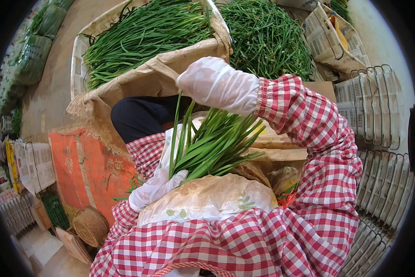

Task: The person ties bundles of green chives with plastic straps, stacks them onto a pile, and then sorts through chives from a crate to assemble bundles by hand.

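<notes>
In my white-gloved left hand (pixel 159 188) I grip a bunch of garlic chives (pixel 207 145) low down, over my lap. Its long green leaves fan up and to the right. My right hand (pixel 211 81), in a thin white glove, is curled above the bunch. A few leaves run up to its fingertips, which seem to pinch them; the palm side is hidden. A stained, pale apron (pixel 211 197) with leaf prints covers my lap below the bunch. Just beyond my hands stands a white plastic crate (pixel 78 65) heaped with more chives (pixel 152 38), its near side draped in tan woven sacking (pixel 134 81).
Loose, tangled greens (pixel 262 38) are piled right of the crate. White crates with wire handles (pixel 373 107) line the right side. An orange woven sack (pixel 86 166) lies at left, near a roll of twine (pixel 90 225) and a green crate (pixel 55 209). Wrapped green bundles (pixel 32 62) stand far left.
</notes>
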Available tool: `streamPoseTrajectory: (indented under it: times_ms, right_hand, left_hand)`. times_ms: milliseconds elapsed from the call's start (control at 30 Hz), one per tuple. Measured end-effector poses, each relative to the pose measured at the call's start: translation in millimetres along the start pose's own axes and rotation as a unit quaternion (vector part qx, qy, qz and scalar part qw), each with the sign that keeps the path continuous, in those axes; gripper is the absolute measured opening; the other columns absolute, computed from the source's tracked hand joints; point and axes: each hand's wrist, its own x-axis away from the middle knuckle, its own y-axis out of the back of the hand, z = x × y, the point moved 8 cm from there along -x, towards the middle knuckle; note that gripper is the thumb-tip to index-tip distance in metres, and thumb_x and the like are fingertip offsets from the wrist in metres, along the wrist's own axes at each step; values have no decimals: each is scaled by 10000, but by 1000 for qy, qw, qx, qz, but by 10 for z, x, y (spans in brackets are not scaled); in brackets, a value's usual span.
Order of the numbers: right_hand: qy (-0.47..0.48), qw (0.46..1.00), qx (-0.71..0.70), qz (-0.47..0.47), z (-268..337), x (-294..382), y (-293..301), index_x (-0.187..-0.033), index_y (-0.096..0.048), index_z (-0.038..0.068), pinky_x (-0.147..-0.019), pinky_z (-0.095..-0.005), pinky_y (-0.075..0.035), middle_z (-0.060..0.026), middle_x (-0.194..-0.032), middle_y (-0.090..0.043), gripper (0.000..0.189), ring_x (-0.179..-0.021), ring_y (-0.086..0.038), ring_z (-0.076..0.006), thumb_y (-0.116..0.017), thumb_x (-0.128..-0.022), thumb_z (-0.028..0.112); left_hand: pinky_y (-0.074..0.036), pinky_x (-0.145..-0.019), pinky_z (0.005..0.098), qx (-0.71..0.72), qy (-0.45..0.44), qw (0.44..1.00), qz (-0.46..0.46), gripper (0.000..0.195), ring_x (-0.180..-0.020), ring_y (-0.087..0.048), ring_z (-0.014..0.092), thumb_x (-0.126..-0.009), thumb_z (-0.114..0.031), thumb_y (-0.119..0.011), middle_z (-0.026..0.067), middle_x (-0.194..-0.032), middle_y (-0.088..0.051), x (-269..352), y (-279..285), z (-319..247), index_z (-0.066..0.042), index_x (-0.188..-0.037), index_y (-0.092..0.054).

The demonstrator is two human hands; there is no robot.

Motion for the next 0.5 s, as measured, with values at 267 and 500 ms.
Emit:
streamPoseTrajectory:
  times_ms: [267,500]
  right_hand:
    - [-413,910,16,0,-1543,733,31,-1239,-432,-98,-760,-361,-519,-106,-630,-614,547,-628,-635,-226,-482,-934,352]
    - [-175,966,-154,111,-464,611,-266,-999,-663,23,-747,-373,-519,-154,-917,-669,478,-836,-640,-269,-571,-854,469]
  left_hand:
    - [-151,-1102,379,55,-29,998,2,564,-1352,-203,337,-952,-288,-442,233,-1429,-270,1,-5,21,26,-1384,-262]
    - [-151,-1103,358,36,-36,998,20,598,-1366,-184,299,-953,-312,-432,207,-1460,-216,-68,-22,113,20,-1406,-224]
